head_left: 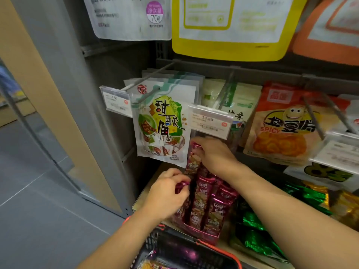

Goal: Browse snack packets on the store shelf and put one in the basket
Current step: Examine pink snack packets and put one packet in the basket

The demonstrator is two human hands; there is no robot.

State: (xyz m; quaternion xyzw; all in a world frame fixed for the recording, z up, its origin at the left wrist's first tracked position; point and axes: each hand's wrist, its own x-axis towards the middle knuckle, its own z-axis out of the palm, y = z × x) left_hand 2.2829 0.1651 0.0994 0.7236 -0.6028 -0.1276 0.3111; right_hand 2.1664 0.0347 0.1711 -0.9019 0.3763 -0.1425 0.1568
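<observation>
The left hand (169,193) pinched the crimped top of a maroon snack packet (181,186) near the shelf's (140,200) front left corner. The right hand (215,154) curled round a raised packet (194,155), seemingly lifted above the display box (204,234). The basket (153,242) hung below the shelf's front edge.

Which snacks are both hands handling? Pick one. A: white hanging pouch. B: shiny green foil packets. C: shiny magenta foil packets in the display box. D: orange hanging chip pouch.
C: the left hand and right hand each pinch the top of a shiny magenta foil packet.
</observation>
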